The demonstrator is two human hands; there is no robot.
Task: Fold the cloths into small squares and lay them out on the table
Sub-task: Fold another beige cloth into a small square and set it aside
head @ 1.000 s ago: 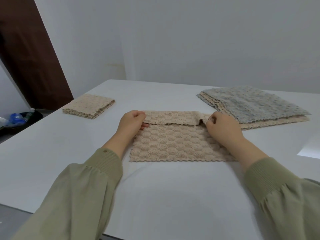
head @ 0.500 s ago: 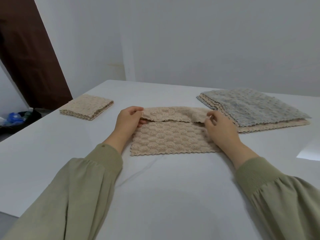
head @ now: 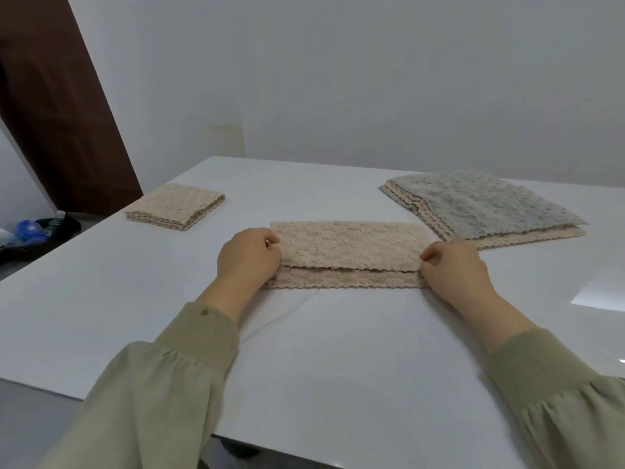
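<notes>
- wide lane of bare white table (head: pixel 101 282) between the folded beige square (head: pixel 176 206) and the half-folded beige cloth (head: pixel 348 248)
- right side's tight: the stack of flat cloths (head: pixel 483 206) sits just beside that cloth's far right corner
- strip behind all three is open too

Loose sage-green left sleeve (head: pixel 152 384) and right sleeve (head: pixel 558 401) gather into ribbed knit cuffs (head: pixel 527 360), small round stud (head: pixel 204 312) on left cuff, left hand (head: pixel 248 257) and right hand (head: pixel 453 265) bare.
</notes>
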